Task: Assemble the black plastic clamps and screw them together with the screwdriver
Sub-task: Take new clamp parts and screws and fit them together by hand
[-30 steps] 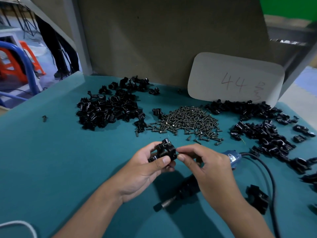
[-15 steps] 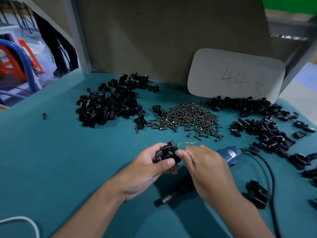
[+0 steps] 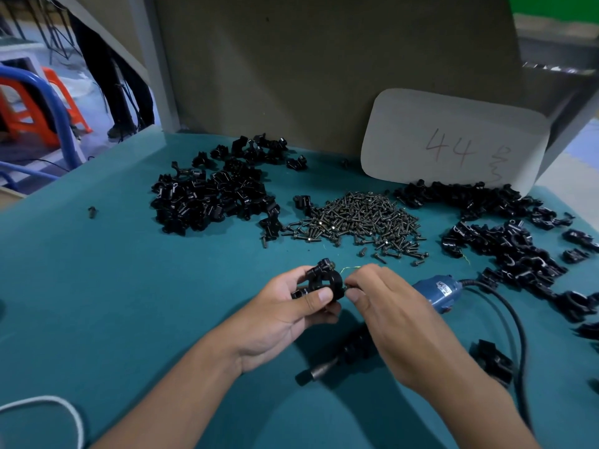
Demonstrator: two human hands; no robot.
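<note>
My left hand (image 3: 285, 315) grips a black plastic clamp (image 3: 321, 280) above the teal table (image 3: 113, 286), thumb across its front. A screw head shows at the clamp's top. My right hand (image 3: 389, 312) pinches at the clamp's right side with thumb and forefinger; what it pinches is too small to make out. The electric screwdriver (image 3: 432, 291), blue body with a black cord, lies on the table under my right hand, its metal tip (image 3: 319, 371) pointing to the lower left. A heap of dark screws (image 3: 359, 218) lies behind my hands.
A pile of black clamp parts (image 3: 210, 196) lies at the back left, another pile (image 3: 505, 234) spreads down the right side. One loose clamp (image 3: 492, 356) sits by the cord. A white card marked 44 (image 3: 453, 140) leans on the back board. A white cable (image 3: 42, 413) curls at the bottom left.
Both hands with the clamp have shifted slightly away from me and the clamp has been turned a little in my left hand. The screwdriver lies where it was.
</note>
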